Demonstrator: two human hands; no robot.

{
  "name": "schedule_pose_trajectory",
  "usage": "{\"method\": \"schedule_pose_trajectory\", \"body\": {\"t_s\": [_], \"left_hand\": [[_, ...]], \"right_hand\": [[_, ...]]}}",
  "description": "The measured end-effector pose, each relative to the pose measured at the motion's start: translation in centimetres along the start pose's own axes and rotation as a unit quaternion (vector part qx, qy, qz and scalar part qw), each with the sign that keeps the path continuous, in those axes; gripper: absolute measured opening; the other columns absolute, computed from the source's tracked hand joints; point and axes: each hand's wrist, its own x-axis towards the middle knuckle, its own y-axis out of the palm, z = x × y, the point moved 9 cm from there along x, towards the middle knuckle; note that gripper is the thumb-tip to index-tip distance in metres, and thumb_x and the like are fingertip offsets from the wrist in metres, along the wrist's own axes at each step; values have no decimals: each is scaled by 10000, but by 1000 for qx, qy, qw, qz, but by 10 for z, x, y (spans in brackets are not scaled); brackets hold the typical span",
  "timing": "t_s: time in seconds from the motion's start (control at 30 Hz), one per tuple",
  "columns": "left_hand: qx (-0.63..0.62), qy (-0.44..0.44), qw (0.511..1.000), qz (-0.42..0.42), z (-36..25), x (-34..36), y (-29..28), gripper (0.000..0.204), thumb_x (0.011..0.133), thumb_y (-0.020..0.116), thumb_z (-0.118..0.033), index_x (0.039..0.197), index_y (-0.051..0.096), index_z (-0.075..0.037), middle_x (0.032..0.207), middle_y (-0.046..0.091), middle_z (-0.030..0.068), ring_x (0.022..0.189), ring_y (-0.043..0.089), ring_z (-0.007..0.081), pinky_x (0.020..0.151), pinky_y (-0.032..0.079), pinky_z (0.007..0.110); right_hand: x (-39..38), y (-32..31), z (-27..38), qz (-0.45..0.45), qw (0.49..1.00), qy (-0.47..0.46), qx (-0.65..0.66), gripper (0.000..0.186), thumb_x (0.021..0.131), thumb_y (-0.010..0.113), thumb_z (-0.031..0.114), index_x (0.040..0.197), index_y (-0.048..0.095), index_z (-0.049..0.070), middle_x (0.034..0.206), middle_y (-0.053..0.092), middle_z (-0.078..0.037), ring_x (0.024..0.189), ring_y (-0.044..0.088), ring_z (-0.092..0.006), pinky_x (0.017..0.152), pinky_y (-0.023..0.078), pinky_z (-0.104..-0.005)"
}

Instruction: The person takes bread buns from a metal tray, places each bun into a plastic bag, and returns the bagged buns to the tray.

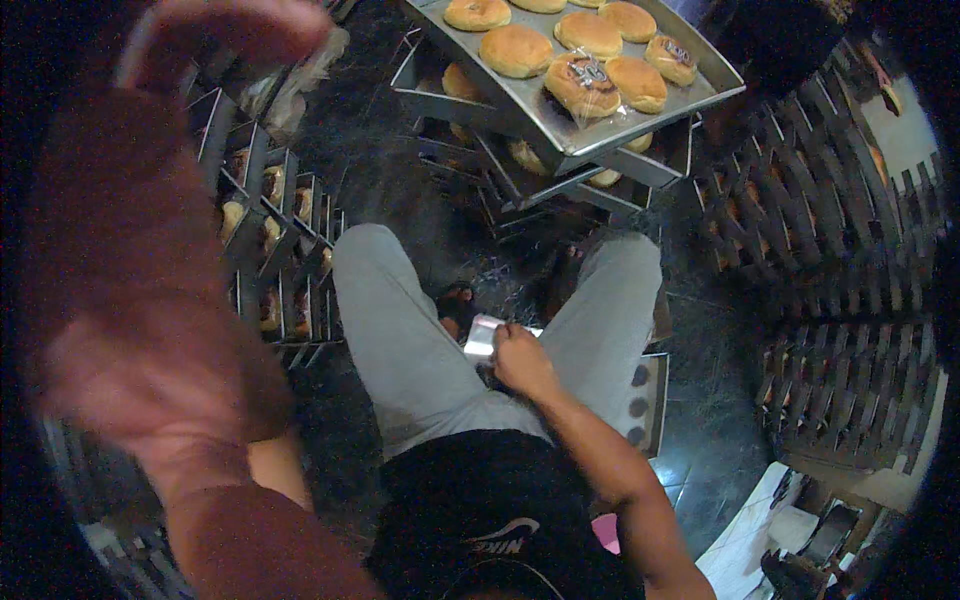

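Note:
My right hand (525,360) is in front of my lap, between my knees, its fingers closed on a small shiny flat silvery thing (483,338) whose kind I cannot make out. A large, blurred arm in reddish brown (150,230) fills the left side, close to the camera. It seems to be my raised left arm, though the smear leaves this unsure; a blurred hand (245,30) shows at the top left, its fingers unclear. Beyond my knees, a metal tray (705,85) holds several round golden buns (515,50). Some, like the wrapped bun (583,84), are in clear plastic.
More trays (640,170) with buns are stacked crosswise under the top one. Tall tray stacks (265,230) stand at left, and others (800,200) at right. A flat tray with dark round spots (652,405) lies beside my right leg. White sheeting (745,535) is at lower right.

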Motion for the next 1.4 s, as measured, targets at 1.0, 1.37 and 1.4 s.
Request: {"method": "schedule_pose_trajectory", "body": {"t_s": [1.0,1.37,1.4], "left_hand": [[-395,-699,592,73,208,-436,84,668,1026,435,-578,1372,563,-21,1311,631,138,1158,616,241,1023,464,403],[-110,-671,723,-120,180,-418,51,152,998,648,-145,1058,659,-6,972,682,29,840,625,91,746,534,267],[-102,-668,724,-138,180,-409,49,154,993,656,-153,1053,663,-11,948,677,16,837,616,87,754,518,260]], "right_hand": [[-59,-168,-37,-237,924,86,289,174,904,691,94,989,554,28,913,698,-158,824,699,-299,755,546,-400],[-51,-157,-70,-269,710,106,642,536,826,752,-59,1284,489,31,874,624,-21,840,618,-117,781,500,-254],[-50,-157,-71,-247,715,105,645,593,813,758,-76,1320,470,30,870,620,-16,844,617,-111,784,500,-248]]}}
